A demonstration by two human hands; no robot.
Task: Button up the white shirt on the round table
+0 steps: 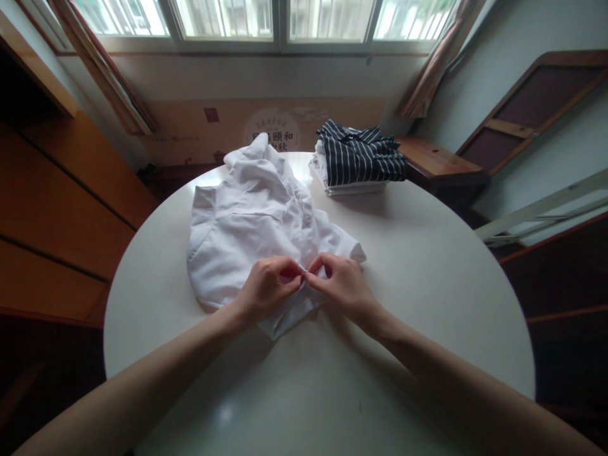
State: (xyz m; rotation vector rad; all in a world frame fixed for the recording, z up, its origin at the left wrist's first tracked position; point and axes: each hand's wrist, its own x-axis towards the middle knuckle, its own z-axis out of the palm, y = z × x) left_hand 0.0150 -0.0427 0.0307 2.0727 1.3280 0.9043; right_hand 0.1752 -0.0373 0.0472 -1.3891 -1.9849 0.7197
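Observation:
A crumpled white shirt point(251, 225) lies on the round white table point(418, 272), spread from the middle toward the far left. My left hand point(268, 286) and my right hand point(342, 285) meet at the shirt's near edge. Both hands are closed in a pinch, fingertips almost touching each other, each gripping the white fabric at the front opening of the shirt. My forearms reach in from the bottom of the view.
A stack of folded clothes point(356, 161), with a dark blue white-striped shirt on top, sits at the table's far edge. A wooden cabinet point(57, 209) stands left, a low wooden bench point(437, 161) right, a window behind.

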